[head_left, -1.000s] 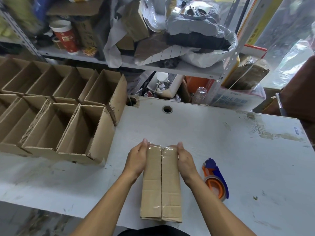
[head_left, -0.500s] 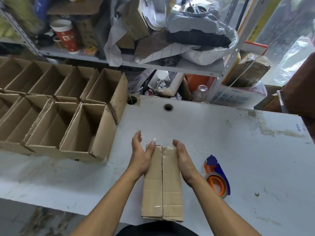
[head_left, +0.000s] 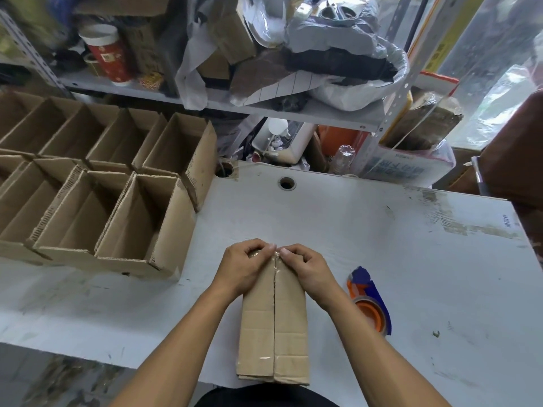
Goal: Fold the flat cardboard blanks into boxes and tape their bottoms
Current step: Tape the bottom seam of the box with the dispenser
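Fingers (head_left: 271,248) pressing box (head_left: 274,327), lengthwise front-to-back

Box (head_left: 274,330) lies on the table (head_left: 382,248) at the middle of the near edge, its length running front to back, its near end overhanging that edge. Left hand (head_left: 242,267) and right hand (head_left: 308,267) rest on its far end, fingertips meeting over the centre seam. Tape dispenser (head_left: 368,301) lies on the table just right of the box. Open boxes (head_left: 97,183) stand in two rows along the left edge, reaching the far left corner. Shelf (head_left: 264,108) stands behind the far edge.
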